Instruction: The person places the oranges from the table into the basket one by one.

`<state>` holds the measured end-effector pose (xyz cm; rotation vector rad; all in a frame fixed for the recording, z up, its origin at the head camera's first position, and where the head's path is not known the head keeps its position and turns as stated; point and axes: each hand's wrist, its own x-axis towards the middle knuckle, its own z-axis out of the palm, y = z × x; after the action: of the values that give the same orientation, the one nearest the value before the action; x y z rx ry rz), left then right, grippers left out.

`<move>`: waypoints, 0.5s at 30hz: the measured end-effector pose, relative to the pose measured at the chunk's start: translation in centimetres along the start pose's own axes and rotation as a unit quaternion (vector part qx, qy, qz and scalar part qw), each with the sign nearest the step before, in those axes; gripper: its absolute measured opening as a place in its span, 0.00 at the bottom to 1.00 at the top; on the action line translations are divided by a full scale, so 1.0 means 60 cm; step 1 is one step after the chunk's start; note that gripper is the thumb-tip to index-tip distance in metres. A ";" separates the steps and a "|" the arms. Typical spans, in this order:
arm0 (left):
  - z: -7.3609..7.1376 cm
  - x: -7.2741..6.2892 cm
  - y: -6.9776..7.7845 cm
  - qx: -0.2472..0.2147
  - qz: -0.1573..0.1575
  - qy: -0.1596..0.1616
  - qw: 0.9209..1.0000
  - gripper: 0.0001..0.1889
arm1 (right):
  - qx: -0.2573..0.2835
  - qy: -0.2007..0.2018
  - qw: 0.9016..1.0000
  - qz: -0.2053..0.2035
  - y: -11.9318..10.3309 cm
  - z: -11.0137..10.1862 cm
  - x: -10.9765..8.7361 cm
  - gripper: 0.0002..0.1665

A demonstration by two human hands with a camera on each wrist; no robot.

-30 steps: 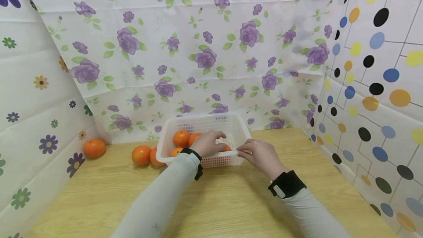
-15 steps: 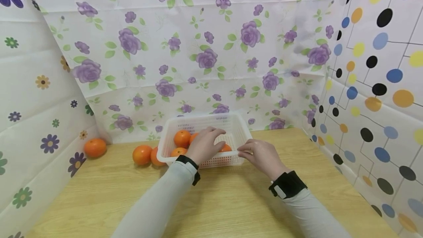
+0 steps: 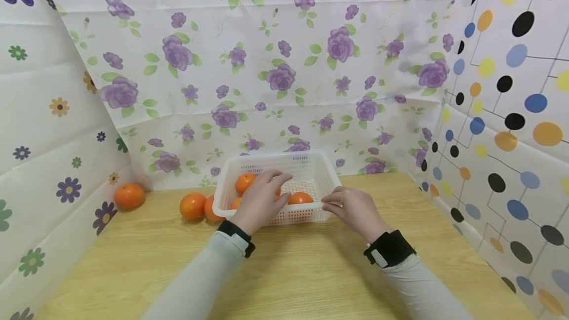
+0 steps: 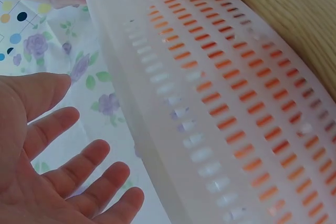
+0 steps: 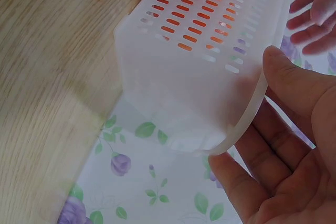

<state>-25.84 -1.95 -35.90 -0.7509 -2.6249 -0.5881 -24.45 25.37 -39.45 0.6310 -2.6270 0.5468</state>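
A white perforated plastic basket [image 3: 271, 217] stands on the wooden table with several oranges inside. One orange [image 3: 301, 198] lies near its front right; another orange [image 3: 245, 183] is at the back left, and others are partly hidden by my left hand [image 3: 262, 201]. That hand hovers over the basket's front rim, its fingers spread and holding nothing, as the left wrist view confirms. My right hand [image 3: 355, 211] pinches the front right corner of the rim between thumb and fingers. In the right wrist view, the thumb [image 5: 283, 69] lies along the rim [image 5: 247, 116].
Two oranges, the nearer to the basket [image 3: 212, 209] and its neighbour [image 3: 193, 206], lie on the table [image 3: 302, 270] just left of the basket. A further orange [image 3: 129, 196] sits by the left curtain. A floral sheet [image 3: 284, 78] hangs behind, and a dotted one [image 3: 502, 127] on the right.
My left hand has drawn back to the left and slightly toward me, uncovering the orange at the basket's front right. The right hand keeps its pinch on the rim corner.
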 end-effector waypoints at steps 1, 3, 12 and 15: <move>-0.002 -0.004 -0.003 0.001 0.004 0.004 1.000 0.25 | 0.000 0.001 1.000 -0.001 0.000 0.001 0.000 0.12; -0.006 -0.013 -0.009 0.003 0.008 0.008 1.000 0.25 | 0.001 0.004 1.000 -0.005 0.001 0.001 0.000 0.11; -0.020 -0.039 -0.032 0.002 0.018 0.036 0.999 0.26 | 0.001 0.010 1.000 -0.013 0.001 0.002 0.000 0.10; -0.021 -0.045 -0.042 -0.002 0.024 0.052 0.998 0.25 | 0.001 0.012 1.000 -0.013 0.001 0.001 0.000 0.10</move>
<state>-24.81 -5.63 -36.71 -0.7609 -2.5056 -0.6037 -24.49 25.40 -39.53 0.6542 -2.5932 0.5447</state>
